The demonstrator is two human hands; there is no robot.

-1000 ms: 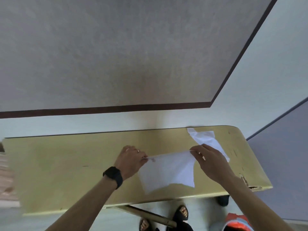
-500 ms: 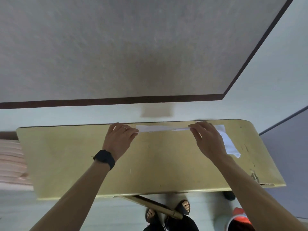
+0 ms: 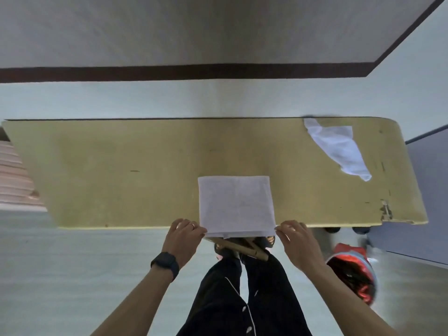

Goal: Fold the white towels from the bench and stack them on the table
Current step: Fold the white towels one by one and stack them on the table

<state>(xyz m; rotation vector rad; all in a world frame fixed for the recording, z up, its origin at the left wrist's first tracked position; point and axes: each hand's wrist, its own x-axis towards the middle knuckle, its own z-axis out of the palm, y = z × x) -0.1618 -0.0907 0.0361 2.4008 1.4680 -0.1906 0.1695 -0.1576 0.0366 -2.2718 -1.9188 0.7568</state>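
A white towel (image 3: pixel 236 204), folded into a rectangle, lies on the yellow-green bench (image 3: pixel 126 170), and its near edge hangs over the bench's front edge. My left hand (image 3: pixel 184 235) pinches the towel's near left corner. My right hand (image 3: pixel 294 237) pinches the near right corner. A second white towel (image 3: pixel 338 147) lies crumpled near the bench's far right end, apart from both hands.
A wooden bench leg (image 3: pixel 242 246) shows under the front edge, above my dark trousers (image 3: pixel 242 299). A red and black object (image 3: pixel 351 272) sits on the floor at the right. Pink slats (image 3: pixel 17 180) stand at the left. The bench's right front corner (image 3: pixel 385 210) is chipped.
Both hands carried the towel's edge to the far side of the bench, then pulled back to the near edge. The towel now lies folded flat, its near corners still pinched.
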